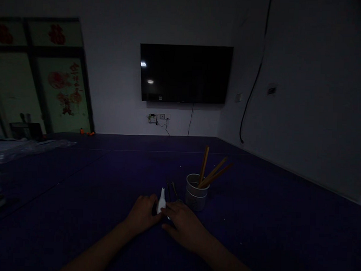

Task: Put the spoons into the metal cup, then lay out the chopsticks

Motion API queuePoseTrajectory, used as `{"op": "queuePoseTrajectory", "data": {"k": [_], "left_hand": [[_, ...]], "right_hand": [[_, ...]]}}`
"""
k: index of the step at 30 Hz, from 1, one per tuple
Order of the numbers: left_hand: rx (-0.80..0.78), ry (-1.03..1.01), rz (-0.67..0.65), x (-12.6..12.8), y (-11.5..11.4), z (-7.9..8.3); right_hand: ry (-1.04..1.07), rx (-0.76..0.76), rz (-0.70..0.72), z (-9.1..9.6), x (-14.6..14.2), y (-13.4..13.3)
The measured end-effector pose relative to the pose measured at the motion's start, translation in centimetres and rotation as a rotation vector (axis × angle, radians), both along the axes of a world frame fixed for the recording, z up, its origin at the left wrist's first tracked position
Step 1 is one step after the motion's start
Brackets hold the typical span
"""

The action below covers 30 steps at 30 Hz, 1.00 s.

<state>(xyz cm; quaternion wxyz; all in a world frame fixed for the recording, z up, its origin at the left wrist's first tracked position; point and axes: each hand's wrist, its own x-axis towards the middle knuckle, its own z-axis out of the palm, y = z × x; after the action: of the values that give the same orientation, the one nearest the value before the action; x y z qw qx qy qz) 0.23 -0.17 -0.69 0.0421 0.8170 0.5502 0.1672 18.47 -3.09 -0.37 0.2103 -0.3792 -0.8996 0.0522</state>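
Note:
A white soup spoon (162, 204), ceramic-looking, lies between my hands with its narrow handle pointing away from me. My left hand (140, 213) is curled against its left side, fingers and thumb about the bowl end. From the right, my right hand (183, 224) reaches its fingertips onto the bowl, while its thumb stays apart. A small white bit shows under those fingertips, mostly hidden. Just beyond lie thin dark metal utensils (174, 188), too dim to name. Right of them stands a grey metal cup (196, 197) holding several wooden chopsticks (204, 164).
The blue-purple tabletop (108, 180) stretches toward the far wall. Clear plastic wrapping (34, 148) and a dark box (26, 130) are at the left, with small orange items (90, 134) behind. A television (185, 74) hangs on the wall. The room is dark.

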Motion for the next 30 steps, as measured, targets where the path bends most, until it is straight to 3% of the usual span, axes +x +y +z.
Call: {"op": "queuePoseTrajectory", "data": {"k": [30], "left_hand": [[-0.017,-0.019,-0.007,-0.17,-0.04,0.18]], "right_hand": [[-0.002,-0.003,0.002,-0.08,0.04,-0.16]]}}
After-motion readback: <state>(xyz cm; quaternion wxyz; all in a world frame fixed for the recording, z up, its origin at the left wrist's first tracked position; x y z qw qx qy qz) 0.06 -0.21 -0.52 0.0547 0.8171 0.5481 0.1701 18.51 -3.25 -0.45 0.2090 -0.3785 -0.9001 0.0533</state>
